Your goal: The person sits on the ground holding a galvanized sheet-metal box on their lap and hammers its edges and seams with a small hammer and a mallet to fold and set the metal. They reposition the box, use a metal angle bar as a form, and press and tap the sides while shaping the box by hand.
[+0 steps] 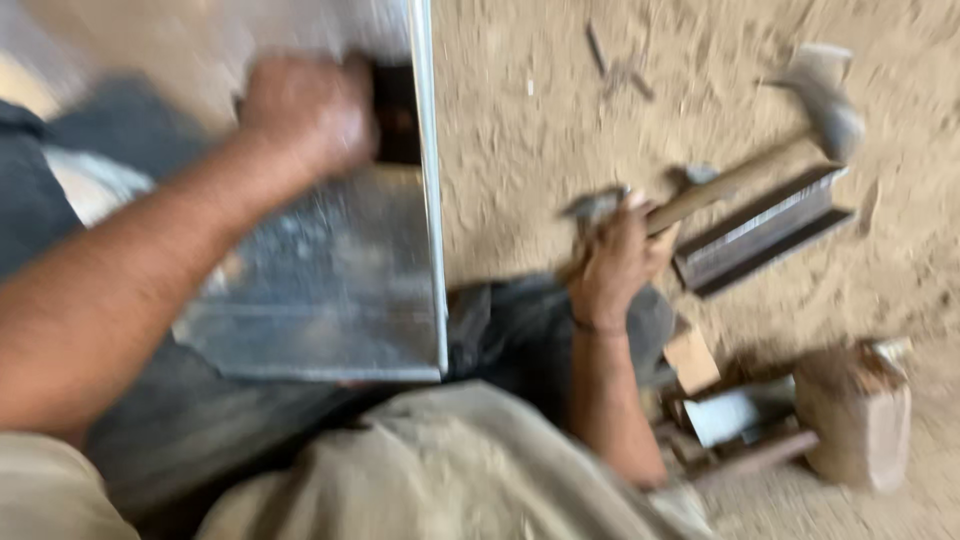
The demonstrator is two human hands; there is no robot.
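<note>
My left hand (305, 110) presses down near the top of a grey metal sheet (330, 280), which rests across my lap with a folded edge along its right side. A dark block (397, 115) sits just under the fingers. My right hand (612, 262) grips the wooden handle of a hammer (745, 170), whose metal head points to the upper right over the sand. The picture is blurred by motion.
Sandy ground (540, 130) lies all around. A dark steel angle bar (765, 232) lies right of the hammer handle. A wooden mallet (850, 410), scraps of metal and a wood block (692, 358) sit at lower right. Nails or small rods (615, 65) lie far up.
</note>
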